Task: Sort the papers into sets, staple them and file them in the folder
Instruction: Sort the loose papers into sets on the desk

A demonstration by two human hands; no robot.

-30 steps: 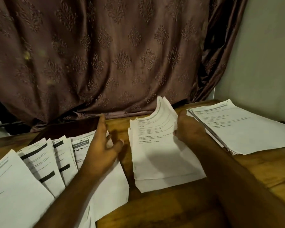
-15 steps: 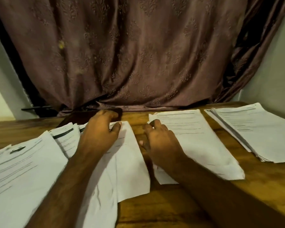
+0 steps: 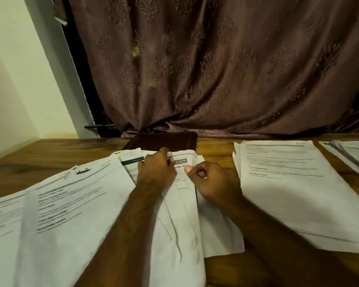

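Observation:
Several white printed paper piles lie across the wooden table (image 3: 39,158). My left hand (image 3: 155,172) rests flat on the fanned middle pile (image 3: 180,228), its fingers reaching to the sheets' top edge. My right hand (image 3: 214,181) sits at that pile's right edge, fingers curled and thumb on the top sheet, pinching it as far as I can tell. A dark brown folder (image 3: 164,141) lies flat just behind this pile, against the curtain. No stapler is in sight.
A wide pile (image 3: 71,204) lies to the left and overlaps a further sheet (image 3: 2,214) at the frame edge. Two more stacks lie to the right (image 3: 288,183) and far right (image 3: 352,156). A brown patterned curtain (image 3: 216,69) hangs behind the table.
My right hand left the stack on the right and came over to the middle pile beside my left hand. The view swung left and the left hand stayed on the pile.

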